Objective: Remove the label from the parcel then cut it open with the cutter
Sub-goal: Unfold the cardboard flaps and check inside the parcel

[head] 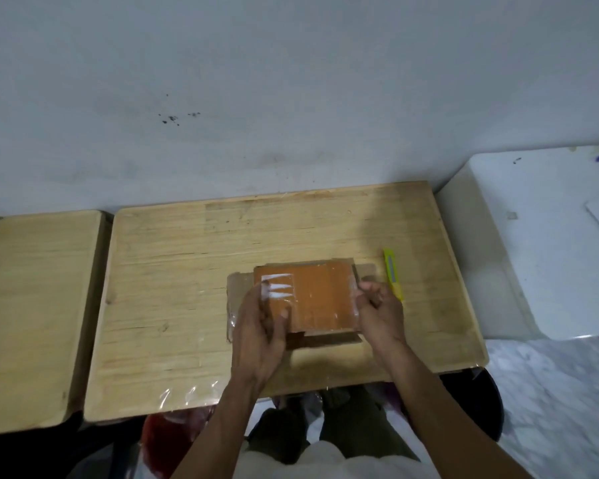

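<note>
- The person is holding the parcel (320, 299) between both hands on the wooden table (173, 271); I judge the label step is in hand, as the cutter (393, 274) is lying untouched.
- The left hand (260, 326) is gripping the parcel's left edge, thumb on top, fingers partly hidden behind clear film.
- The right hand (377, 312) is curling closed at the right edge, pinching something there; whether it is the label or tape I cannot tell.
- The parcel is a flat orange-brown rectangle under glossy tape, with cardboard flaps (325, 340) showing below it.
- The cutter, a slim yellow-green plastic bar, is lying just beyond the right hand's knuckles.
- The next move is probably calling for a steady peel while the left hand is pressing the parcel down.
</note>
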